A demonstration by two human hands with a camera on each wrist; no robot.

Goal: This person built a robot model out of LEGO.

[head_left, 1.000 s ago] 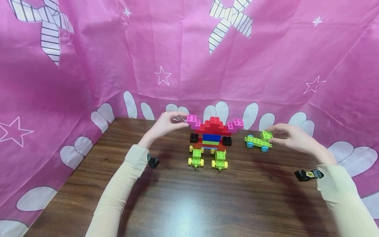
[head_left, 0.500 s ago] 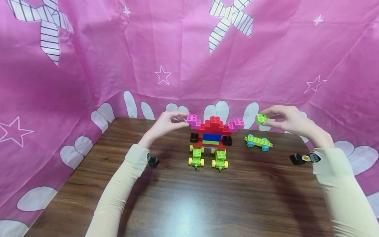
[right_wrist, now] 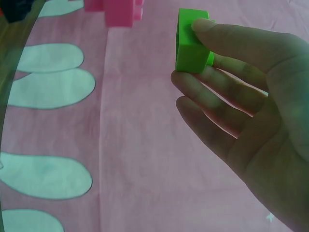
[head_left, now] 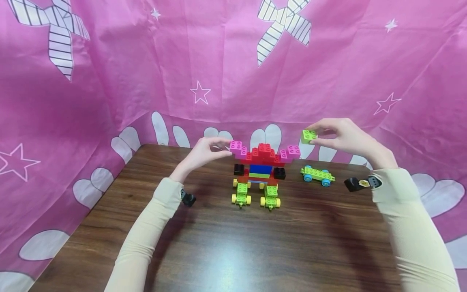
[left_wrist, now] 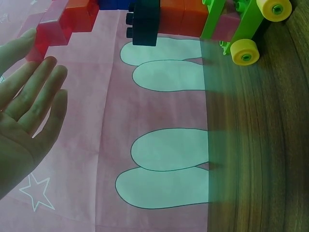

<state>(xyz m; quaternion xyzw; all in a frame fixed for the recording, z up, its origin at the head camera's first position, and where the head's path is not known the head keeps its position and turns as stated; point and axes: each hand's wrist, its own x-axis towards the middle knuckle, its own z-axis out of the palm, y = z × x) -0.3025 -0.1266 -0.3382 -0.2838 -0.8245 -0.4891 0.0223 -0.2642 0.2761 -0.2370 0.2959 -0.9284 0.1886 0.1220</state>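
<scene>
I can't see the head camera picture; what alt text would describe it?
A right hand pinches a green brick in the air above a small green cart, while the left hand touches the pink wing of a brick figure on a wooden table.

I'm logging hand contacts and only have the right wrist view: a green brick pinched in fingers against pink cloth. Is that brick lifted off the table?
Observer: Yes, the right hand holds the green brick in the air above the green wheeled base.
Operator: And the other hand?
Observer: The left hand touches the pink brick at the left end of the brick figure.
Operator: Is that figure standing?
Observer: Yes, upright on two yellow-wheeled green bases.
</scene>
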